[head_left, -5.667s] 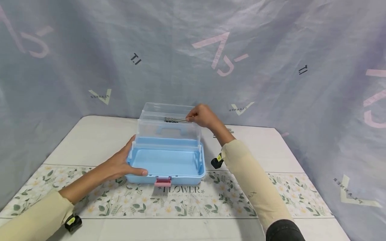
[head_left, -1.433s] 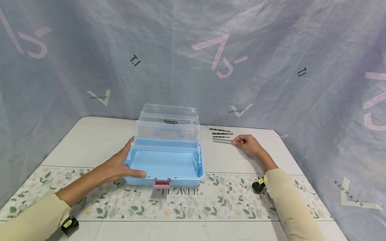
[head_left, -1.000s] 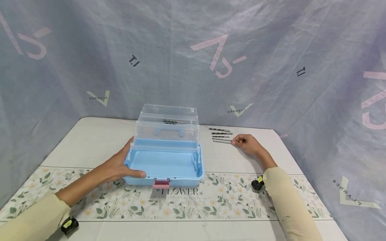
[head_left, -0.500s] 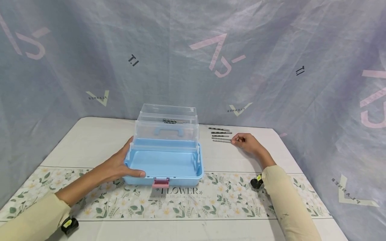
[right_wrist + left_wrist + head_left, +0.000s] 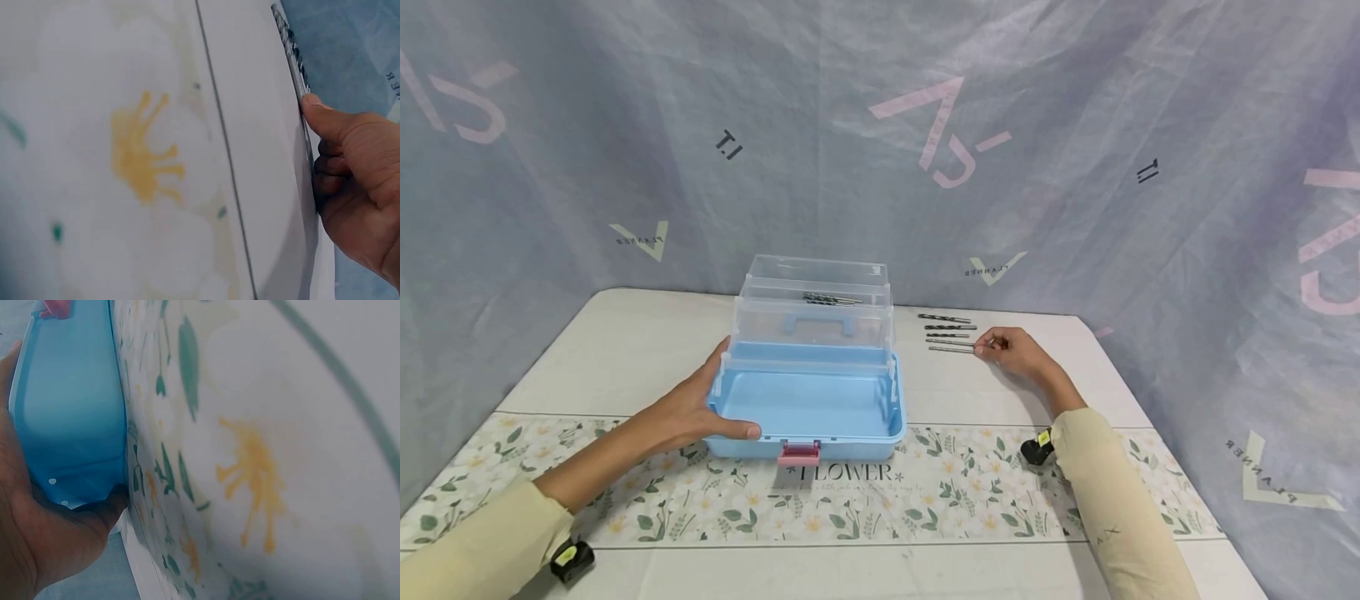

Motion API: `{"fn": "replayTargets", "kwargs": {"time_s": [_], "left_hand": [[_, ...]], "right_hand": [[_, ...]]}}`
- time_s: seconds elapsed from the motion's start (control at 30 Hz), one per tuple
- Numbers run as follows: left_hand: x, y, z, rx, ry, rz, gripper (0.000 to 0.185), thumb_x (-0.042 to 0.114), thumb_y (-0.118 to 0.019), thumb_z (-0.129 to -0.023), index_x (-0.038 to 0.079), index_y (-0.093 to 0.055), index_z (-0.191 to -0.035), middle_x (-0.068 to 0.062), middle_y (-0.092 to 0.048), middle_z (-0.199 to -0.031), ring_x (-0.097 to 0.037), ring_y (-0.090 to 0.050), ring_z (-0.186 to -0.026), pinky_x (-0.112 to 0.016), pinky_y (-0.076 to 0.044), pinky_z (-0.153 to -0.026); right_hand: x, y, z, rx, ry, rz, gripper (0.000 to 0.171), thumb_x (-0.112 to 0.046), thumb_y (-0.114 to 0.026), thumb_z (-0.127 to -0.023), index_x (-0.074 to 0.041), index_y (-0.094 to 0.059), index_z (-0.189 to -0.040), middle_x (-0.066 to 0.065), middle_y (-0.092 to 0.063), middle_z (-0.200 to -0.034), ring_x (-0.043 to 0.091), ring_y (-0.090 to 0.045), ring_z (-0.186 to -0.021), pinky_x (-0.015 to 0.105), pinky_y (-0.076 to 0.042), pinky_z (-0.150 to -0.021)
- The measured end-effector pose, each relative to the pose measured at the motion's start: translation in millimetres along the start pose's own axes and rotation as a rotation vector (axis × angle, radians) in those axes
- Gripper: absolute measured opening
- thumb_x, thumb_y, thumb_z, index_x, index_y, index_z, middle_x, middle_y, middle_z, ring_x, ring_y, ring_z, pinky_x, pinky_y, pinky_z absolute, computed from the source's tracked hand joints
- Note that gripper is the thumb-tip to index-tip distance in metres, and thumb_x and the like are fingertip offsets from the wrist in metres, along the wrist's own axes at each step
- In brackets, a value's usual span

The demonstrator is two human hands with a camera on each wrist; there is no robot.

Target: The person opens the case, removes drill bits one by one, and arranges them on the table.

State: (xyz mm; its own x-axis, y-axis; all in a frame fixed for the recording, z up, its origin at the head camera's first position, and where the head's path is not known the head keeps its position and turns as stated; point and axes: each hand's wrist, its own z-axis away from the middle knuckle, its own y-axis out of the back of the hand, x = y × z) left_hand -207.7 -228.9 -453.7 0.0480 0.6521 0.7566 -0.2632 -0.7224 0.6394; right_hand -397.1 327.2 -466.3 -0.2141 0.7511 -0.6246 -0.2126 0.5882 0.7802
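Observation:
A light blue toolbox [image 5: 808, 404] with raised clear trays [image 5: 812, 323] stands in the middle of the table. My left hand [image 5: 681, 414] grips its left end, the thumb along the front rim and the other fingers round the side. Several drill bits [image 5: 832, 299] lie in an upper tray. Right of the box, more drill bits [image 5: 950, 327] lie in a row on the table. My right hand [image 5: 1013, 350] pinches the shank end of the nearest drill bit [image 5: 950, 350] between thumb and fingertips; in the right wrist view the remaining fingers [image 5: 331, 164] are curled under.
A pink latch [image 5: 799, 453] hangs at the box's front. The white table [image 5: 760, 571] has a flowered band across it. Grey printed cloth [image 5: 820, 150] hangs behind and at both sides.
Earlier my right hand was at the drill bits in the upper tray; it has since moved right and down to the row on the table. Over the last second both hands stay nearly still.

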Motion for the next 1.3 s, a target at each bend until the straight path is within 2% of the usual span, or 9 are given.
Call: {"fn": "replayTargets", "kwargs": {"time_s": [0.33, 0.57, 0.9, 1.03, 1.2, 1.3], "left_hand": [[1.3, 0.3, -1.4, -0.009, 0.001, -0.004, 0.16, 0.056, -0.1, -0.081, 0.029, 0.023, -0.18, -0.034, 0.004, -0.187, -0.07, -0.014, -0.166, -0.089, -0.039, -0.117], [0.6, 0.0, -0.7, -0.011, 0.004, 0.012, 0.161, 0.055, -0.101, -0.081, 0.028, 0.022, -0.18, -0.033, 0.005, -0.187, -0.07, -0.014, -0.166, -0.089, -0.039, -0.117], [-0.7, -0.2, -1.1, -0.011, -0.006, 0.024, 0.161, 0.054, -0.102, -0.08, 0.028, 0.022, -0.18, -0.033, 0.005, -0.187, -0.07, -0.013, -0.167, -0.089, -0.038, -0.117], [-1.7, -0.4, -1.3, -0.003, -0.006, 0.008, 0.16, 0.055, -0.101, -0.081, 0.029, 0.022, -0.18, -0.034, 0.003, -0.187, -0.07, -0.014, -0.167, -0.089, -0.038, -0.117], [-1.9, 0.0, -0.8, 0.003, -0.006, -0.005, 0.16, 0.055, -0.101, -0.081, 0.028, 0.021, -0.18, -0.035, 0.002, -0.187, -0.07, -0.014, -0.167, -0.09, -0.038, -0.116], [-1.6, 0.1, -0.4, 0.006, -0.011, -0.006, 0.16, 0.055, -0.1, -0.081, 0.027, 0.021, -0.181, -0.035, 0.001, -0.187, -0.071, -0.014, -0.166, -0.09, -0.038, -0.116]], "right_hand": [[-5.6, 4.5, 3.5, 0.016, -0.047, -0.048, 0.024, -0.023, -0.07, -0.115, -0.003, -0.078, -0.127, 0.006, -0.063, -0.092, 0.017, -0.05, -0.079, 0.036, -0.042, -0.076], [-10.3, 3.9, 1.2, 0.019, -0.033, -0.058, 0.026, -0.023, -0.071, -0.114, -0.002, -0.078, -0.127, 0.005, -0.062, -0.088, 0.013, -0.048, -0.073, 0.033, -0.041, -0.071], [-18.3, -1.5, -9.9, 0.019, -0.022, -0.063, 0.023, -0.023, -0.072, -0.113, -0.004, -0.08, -0.123, 0.002, -0.063, -0.086, 0.015, -0.049, -0.075, 0.033, -0.041, -0.074], [-30.0, -3.1, -16.8, 0.025, 0.007, -0.069, 0.023, -0.024, -0.073, -0.112, -0.004, -0.081, -0.121, 0.005, -0.065, -0.086, 0.015, -0.048, -0.075, 0.033, -0.04, -0.072], [-52.1, -5.8, -24.7, 0.004, 0.052, -0.086, 0.027, -0.027, -0.071, -0.114, -0.004, -0.079, -0.125, 0.012, -0.068, -0.095, 0.019, -0.049, -0.078, 0.035, -0.043, -0.074], [-68.7, -8.2, -28.9, 0.004, 0.09, -0.095, 0.03, -0.029, -0.071, -0.114, -0.003, -0.08, -0.127, 0.021, -0.071, -0.101, 0.025, -0.056, -0.081, 0.036, -0.047, -0.075]]}}
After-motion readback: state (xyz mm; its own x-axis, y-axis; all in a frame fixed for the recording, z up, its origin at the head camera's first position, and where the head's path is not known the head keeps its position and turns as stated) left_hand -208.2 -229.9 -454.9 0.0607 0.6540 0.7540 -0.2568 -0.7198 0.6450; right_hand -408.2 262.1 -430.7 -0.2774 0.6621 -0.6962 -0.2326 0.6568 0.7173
